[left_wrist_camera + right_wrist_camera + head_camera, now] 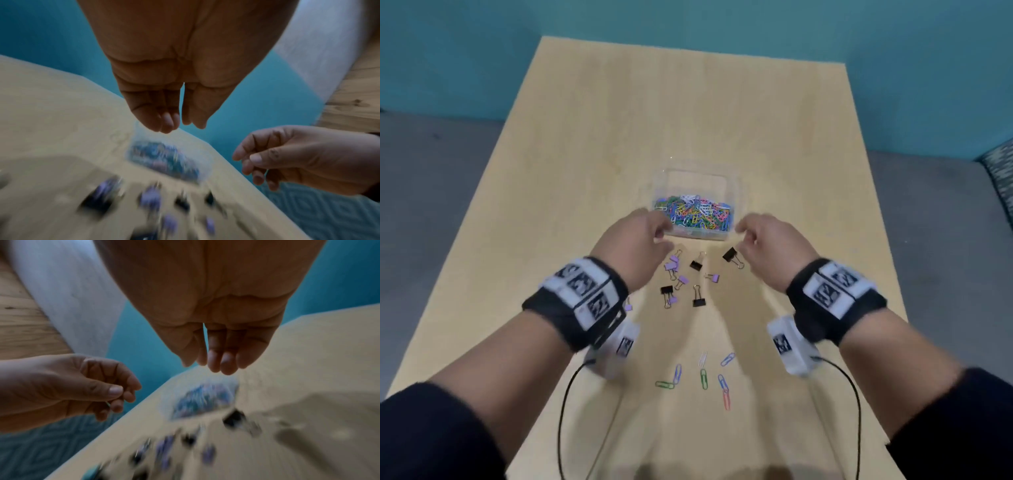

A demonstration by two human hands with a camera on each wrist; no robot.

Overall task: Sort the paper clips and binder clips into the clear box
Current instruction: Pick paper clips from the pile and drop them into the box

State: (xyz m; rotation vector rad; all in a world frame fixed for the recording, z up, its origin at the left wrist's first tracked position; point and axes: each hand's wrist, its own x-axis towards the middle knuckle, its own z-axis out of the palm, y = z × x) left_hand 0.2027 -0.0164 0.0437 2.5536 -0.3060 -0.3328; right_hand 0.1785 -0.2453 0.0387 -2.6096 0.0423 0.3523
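My left hand [635, 240] and right hand [765, 240] hover at the clear box's [697, 178] near corners, fingers loosely curled and holding nothing I can see. Its near half is full of paper clips [693, 214]. Binder clips [697, 265] lie just behind my fingertips, loose paper clips [703, 378] nearer me. I judge the next move a pinch on one binder clip. Both wrist views are badly blurred.

I see a light wooden table [592, 144] filling mid-frame, with a teal wall [465, 51] across the top. Grey floor [431, 178] flanks both sides, and a patterned cushion [1001, 171] sits at the right edge.
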